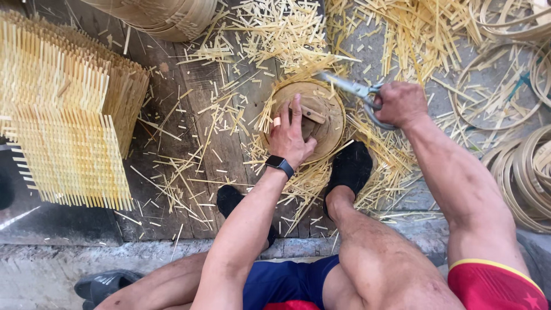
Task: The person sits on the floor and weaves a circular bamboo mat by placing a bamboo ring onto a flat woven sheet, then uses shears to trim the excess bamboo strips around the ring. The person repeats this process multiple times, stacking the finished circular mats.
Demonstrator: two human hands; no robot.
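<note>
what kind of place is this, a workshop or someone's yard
Most likely a small bamboo-weaving workshop set up on the ground. The left hand presses a round woven piece while the right hand works shears. Cut bamboo slivers, stacked woven mats and bamboo hoops lie around.

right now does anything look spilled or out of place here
Yes: cut bamboo slivers lie scattered across the boards and ground around the round basket. The left hand presses the basket; the right hand holds shears at its rim. Nothing looks damaged.
</note>
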